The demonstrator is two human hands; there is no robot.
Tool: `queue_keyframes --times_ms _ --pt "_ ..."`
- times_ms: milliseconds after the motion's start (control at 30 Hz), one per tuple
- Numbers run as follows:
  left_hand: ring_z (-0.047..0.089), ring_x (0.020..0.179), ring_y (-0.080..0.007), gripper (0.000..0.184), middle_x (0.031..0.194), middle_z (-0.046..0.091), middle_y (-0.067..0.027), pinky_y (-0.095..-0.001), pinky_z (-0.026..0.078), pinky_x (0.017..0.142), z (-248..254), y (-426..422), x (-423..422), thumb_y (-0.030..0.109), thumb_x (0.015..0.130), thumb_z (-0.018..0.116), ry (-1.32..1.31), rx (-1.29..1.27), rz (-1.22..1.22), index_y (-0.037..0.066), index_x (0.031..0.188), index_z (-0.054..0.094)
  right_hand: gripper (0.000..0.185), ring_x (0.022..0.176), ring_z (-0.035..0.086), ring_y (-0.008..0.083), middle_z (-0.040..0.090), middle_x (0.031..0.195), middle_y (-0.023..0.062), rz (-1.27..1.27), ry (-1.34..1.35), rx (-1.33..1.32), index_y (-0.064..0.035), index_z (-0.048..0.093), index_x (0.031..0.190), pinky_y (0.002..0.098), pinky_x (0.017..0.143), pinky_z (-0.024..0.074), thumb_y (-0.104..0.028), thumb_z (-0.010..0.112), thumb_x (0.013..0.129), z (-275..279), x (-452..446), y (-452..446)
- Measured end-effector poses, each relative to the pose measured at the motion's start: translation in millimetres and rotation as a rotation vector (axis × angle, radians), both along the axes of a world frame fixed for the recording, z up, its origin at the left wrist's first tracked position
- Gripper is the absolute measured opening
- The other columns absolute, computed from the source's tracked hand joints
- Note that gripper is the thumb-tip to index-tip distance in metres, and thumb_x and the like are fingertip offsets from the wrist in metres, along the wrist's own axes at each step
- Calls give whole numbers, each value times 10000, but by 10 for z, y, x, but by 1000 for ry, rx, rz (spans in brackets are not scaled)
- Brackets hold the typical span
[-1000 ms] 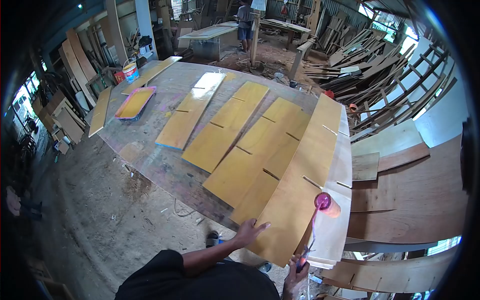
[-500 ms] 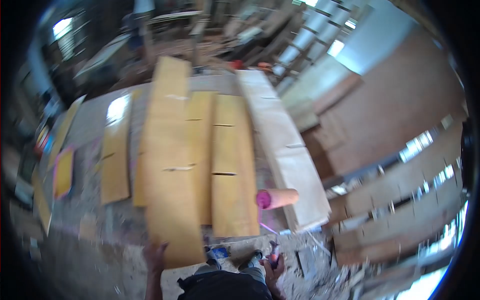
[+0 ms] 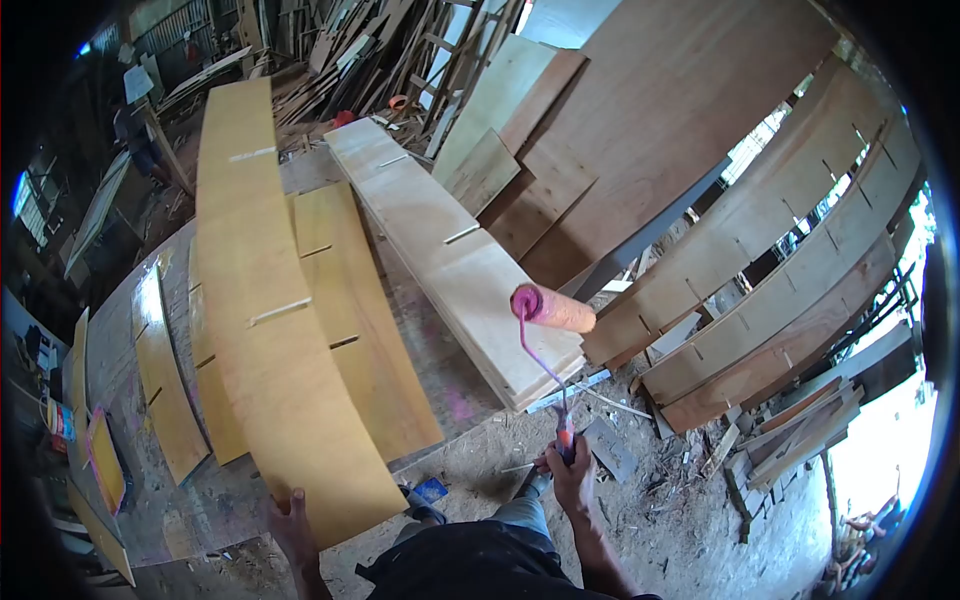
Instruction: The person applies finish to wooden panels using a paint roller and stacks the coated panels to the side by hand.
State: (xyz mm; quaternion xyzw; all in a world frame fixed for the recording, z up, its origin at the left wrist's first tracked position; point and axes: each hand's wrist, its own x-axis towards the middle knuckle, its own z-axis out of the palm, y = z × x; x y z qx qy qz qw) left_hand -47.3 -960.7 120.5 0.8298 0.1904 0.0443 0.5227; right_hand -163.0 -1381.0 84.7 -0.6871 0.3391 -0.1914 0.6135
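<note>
My left hand (image 3: 292, 526) grips the near left edge of a long yellow-coated wooden board (image 3: 262, 270), thumb on top. The board slants up and away over the table, with slots cut through it. My right hand (image 3: 574, 478) is closed around the dark and orange handle of a paint roller (image 3: 558, 308). Its pinkish-orange sleeve is raised over the near end of a stack of pale bare boards (image 3: 450, 255). Under the held board, another yellow slotted board (image 3: 360, 330) lies on the table (image 3: 455, 395), partly covered.
More yellow boards (image 3: 165, 380) lie at the table's left, beside a pink-edged paint tray (image 3: 105, 460). Large plywood sheets (image 3: 690, 120) lean on the right, near slotted boards (image 3: 740, 255) propped up. Scrap wood lies on the ground at right. A person (image 3: 140, 140) is at the far left.
My view has turned right. The held yellow board has shifted left, off some of the boards beneath. My right hand has lifted the roller slightly.
</note>
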Motion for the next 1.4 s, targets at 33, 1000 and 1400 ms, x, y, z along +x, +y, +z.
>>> queue_keyframes --times_ms 33,1000,1400 --pt "649 927 -196 337 1048 716 -114 -352 524 842 58 -216 20 159 951 728 -3 -6 -14 -57 1194 644 177 734 757 202 716 869 142 33 -27 44 44 567 1055 329 640 600 -83 647 962 78 -4 -143" --pt "562 770 -61 424 875 678 -4 -273 478 676 -160 -6090 172 369 954 798 181 -580 -393 -24 1085 708 251 732 486 148 571 809 72 187 -16 -348 6 553 979 334 676 465 -91 775 912 677 451 -4086" --pt "616 798 -111 505 935 713 -54 -300 499 694 -333 -6687 651 417 979 765 509 -846 -95 -53 1156 720 294 764 519 140 591 828 86 420 197 -331 3 554 1008 322 712 487 -79 799 868 552 1571 -4861"
